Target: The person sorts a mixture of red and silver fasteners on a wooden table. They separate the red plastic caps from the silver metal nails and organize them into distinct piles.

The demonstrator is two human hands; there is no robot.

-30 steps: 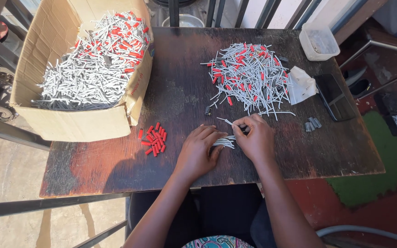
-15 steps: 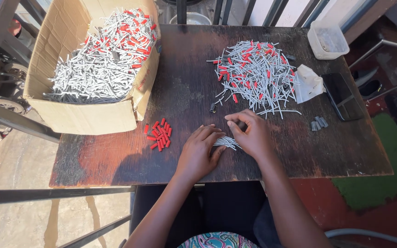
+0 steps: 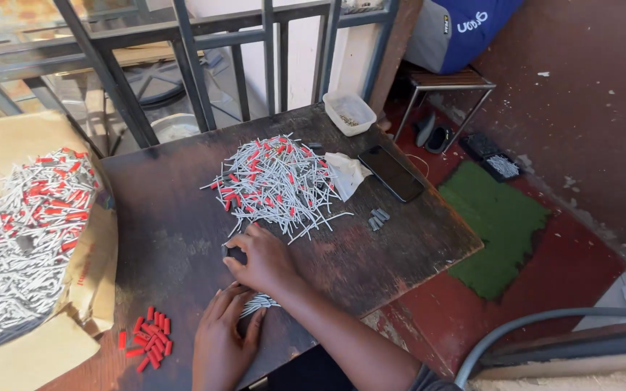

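Observation:
My left hand [image 3: 224, 335] lies on a small bunch of grey pins [image 3: 259, 303] near the front edge of the dark wooden table [image 3: 182, 232], fingers curled over them. My right hand [image 3: 261, 257] reaches forward across the table, fingertips pinching at a few pins just below the big heap of grey pins and red plugs [image 3: 273, 181]. A small cluster of red plugs [image 3: 146, 339] lies to the left of my left hand.
A cardboard box [image 3: 45, 246] full of grey pins and red plugs stands at the left. A black phone [image 3: 390, 172], a white cloth [image 3: 345, 174], a few grey pieces [image 3: 378, 219] and a clear plastic tub [image 3: 350, 112] sit at the right. Metal railing [image 3: 197, 65] runs behind.
My right hand has left the small bunch and reached toward the big heap. My left hand stays on the bunch. The view has swung so the table appears rotated.

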